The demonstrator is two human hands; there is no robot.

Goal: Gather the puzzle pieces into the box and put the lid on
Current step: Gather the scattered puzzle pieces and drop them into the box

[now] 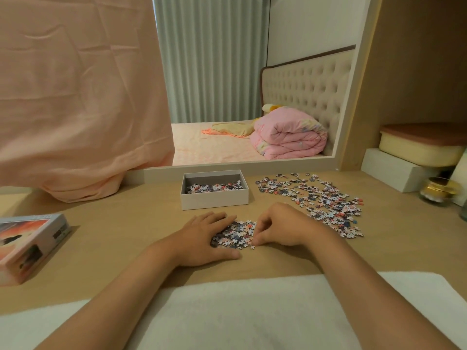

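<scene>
The small heap of loose, multicoloured cardboard puzzle pieces (237, 233) lies on the light wooden bench (126, 223) directly between the two hands. The left hand (204, 238) lies flat on the bench, released, its straight fingers laid against the heap's left side and its thumb along the near edge. The right hand (280, 226) sits at the heap's right side with its fingers curled down and the tips among the pieces; I cannot tell whether they pinch any piece or only rest on them.

Just beyond the hands stands the open white rectangular cardboard box (214, 199), with a thin layer of pieces (214, 187) on its grey floor. To its right, and beyond the right hand, a wide scatter of more pieces (323, 200) covers the bench. The printed lid with a sunset-coloured picture (30, 246) lies well apart to the left, near the bench edge.

The lid is cut off by the picture's left edge, so its full shape does not show. The left hand hides the heap's left margin. The box's near wall hides part of its floor. A white towel-like cloth (227, 311) covers the bench's near edge under both forearms. A draped peach fabric (75, 97) conceals whatever stands behind it at the left. At the far right, a gold-lidded glass jar (439, 190) is blurred.
</scene>
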